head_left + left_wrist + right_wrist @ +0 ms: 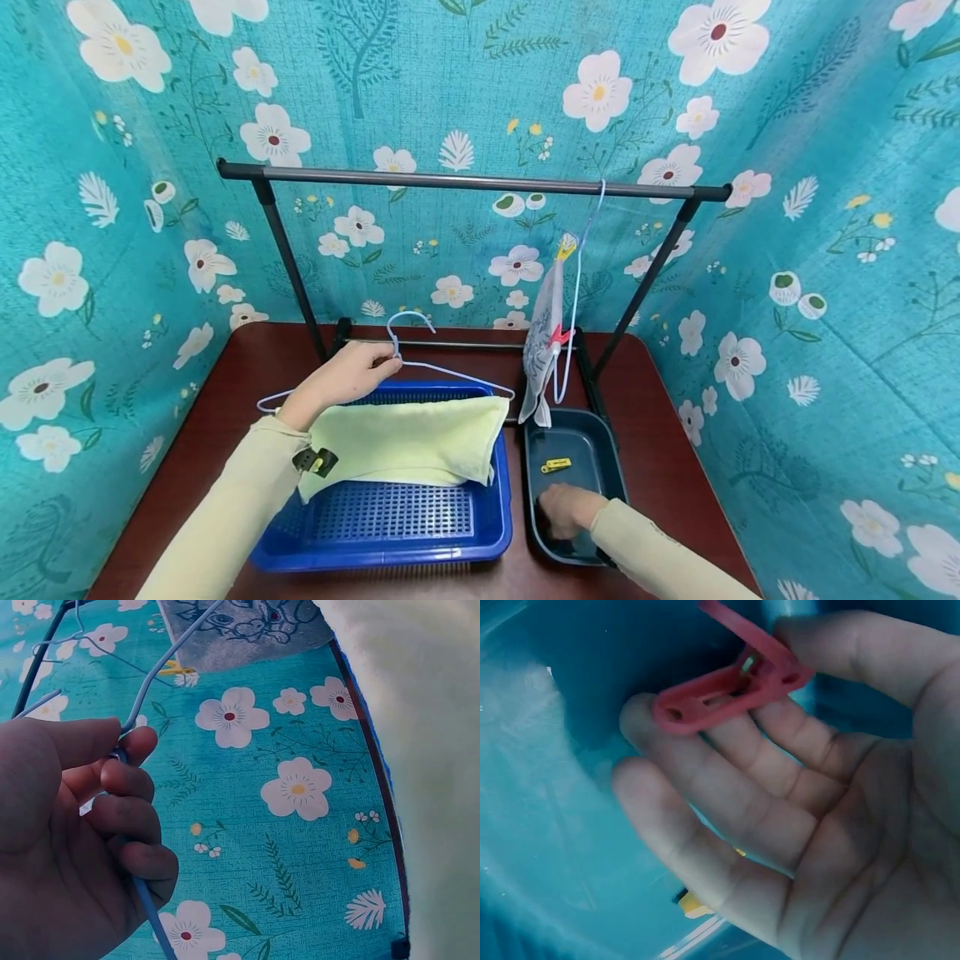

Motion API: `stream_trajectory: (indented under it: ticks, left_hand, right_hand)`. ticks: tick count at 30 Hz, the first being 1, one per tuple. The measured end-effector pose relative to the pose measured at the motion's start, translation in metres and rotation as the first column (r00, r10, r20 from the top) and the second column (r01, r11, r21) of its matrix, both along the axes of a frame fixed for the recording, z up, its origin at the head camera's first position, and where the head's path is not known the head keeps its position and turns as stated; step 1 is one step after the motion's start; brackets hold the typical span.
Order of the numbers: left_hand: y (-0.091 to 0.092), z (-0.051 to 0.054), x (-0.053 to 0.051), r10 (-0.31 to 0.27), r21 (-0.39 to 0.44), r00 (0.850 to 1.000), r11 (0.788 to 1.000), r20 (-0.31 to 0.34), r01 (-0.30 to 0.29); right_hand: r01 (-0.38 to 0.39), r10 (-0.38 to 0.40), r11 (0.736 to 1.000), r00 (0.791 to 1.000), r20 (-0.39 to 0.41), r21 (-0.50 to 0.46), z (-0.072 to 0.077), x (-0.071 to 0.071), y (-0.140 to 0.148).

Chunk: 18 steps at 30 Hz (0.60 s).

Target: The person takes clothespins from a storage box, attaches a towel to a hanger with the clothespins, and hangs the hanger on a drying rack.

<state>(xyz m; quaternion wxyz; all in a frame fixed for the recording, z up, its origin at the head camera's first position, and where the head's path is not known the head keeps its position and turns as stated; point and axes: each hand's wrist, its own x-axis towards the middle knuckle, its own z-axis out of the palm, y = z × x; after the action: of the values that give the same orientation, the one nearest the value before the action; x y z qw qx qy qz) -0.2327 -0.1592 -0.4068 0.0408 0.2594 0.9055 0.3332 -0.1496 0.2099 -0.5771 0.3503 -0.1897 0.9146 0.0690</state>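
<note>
My left hand (pixel 343 377) grips a light blue hanger (pixel 457 377) just below its hook, over a blue basket (pixel 382 557). A pale yellow cloth (pixel 405 442) hangs from the hanger's lower part. In the left wrist view, the fingers of my left hand (pixel 82 825) are curled round the hanger wire (pixel 154 671). My right hand (pixel 572 508) is down in a dark tray (pixel 531 500). Seen from the right wrist, my right hand (pixel 795 780) holds a red clip (pixel 727 686) between thumb and fingers. A yellow clip (pixel 557 465) lies in the tray.
A black rack (pixel 465 181) stands at the back of the dark red table (pixel 675 475). From the right part of its bar hangs another hanger (pixel 578 275) with a grey patterned cloth (pixel 542 350), held by a yellow clip (pixel 567 246) and a red clip (pixel 560 336).
</note>
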Motion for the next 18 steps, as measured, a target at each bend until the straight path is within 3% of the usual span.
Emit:
stream_trajectory:
  ticks: [6,9,18]
  left_hand:
    - [0.001,0.001,0.003,0.011,0.026,1.0,1.0,-0.019,-0.011]
    - [0.0,0.004,0.006,0.027,0.042,1.0,0.999,-0.015,-0.026]
    - [0.001,0.011,0.013,0.036,0.059,0.999,0.998,-0.034,-0.034]
  right_hand:
    - [0.043,-0.04,0.996,0.999,0.033,-0.074,0.008,0.003,0.01]
    - [0.1,-0.094,0.986,0.994,0.048,-0.131,0.01,0.004,0.014]
    - [0.153,-0.152,0.968,0.988,0.022,-0.2,0.009,0.005,0.025]
